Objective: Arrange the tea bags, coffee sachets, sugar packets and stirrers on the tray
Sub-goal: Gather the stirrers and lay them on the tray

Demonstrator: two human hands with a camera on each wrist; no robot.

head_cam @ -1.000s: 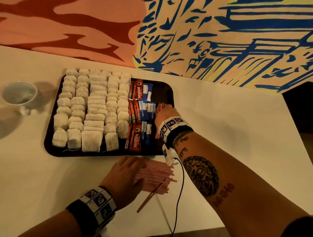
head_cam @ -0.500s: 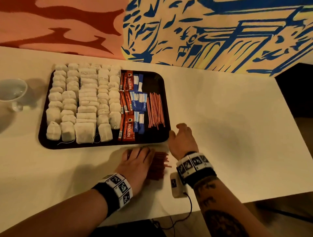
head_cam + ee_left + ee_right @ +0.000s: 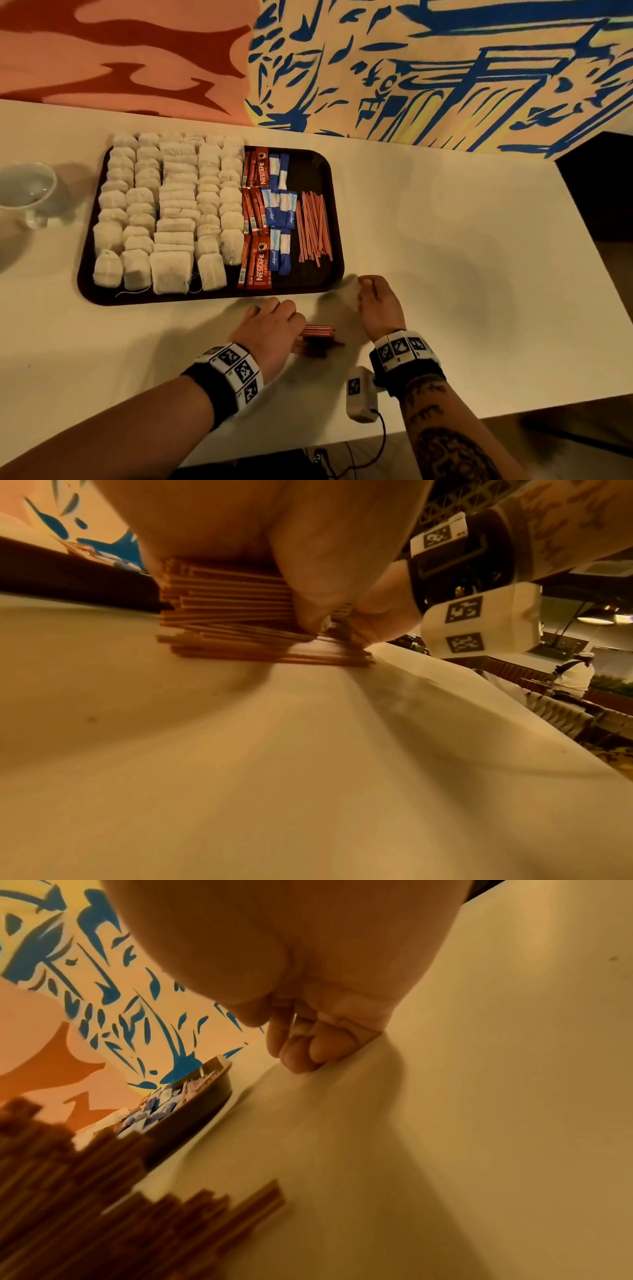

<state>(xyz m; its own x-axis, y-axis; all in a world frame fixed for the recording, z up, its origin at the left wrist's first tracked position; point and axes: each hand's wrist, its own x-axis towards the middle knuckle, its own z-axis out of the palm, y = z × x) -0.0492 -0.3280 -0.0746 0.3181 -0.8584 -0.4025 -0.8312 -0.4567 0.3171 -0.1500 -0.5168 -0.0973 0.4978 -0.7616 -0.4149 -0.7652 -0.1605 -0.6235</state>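
Head view: thin striped stirrers [image 3: 317,335] are gripped by left hand [image 3: 270,329]; right hand [image 3: 376,308], withdrawn from tray [image 3: 171,297], is curled, empty.

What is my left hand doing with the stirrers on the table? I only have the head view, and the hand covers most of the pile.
Observer: The left wrist view shows the left hand lying on top of the loose stirrers, its thumb curled down against their side.
Operator: Is the pile flat?
Observer: No, it is stacked several layers deep, with uneven ends.
Operator: Is my right hand holding any?
Observer: No. The right wrist view shows the right hand empty, fingers curled under, its edge on the table.
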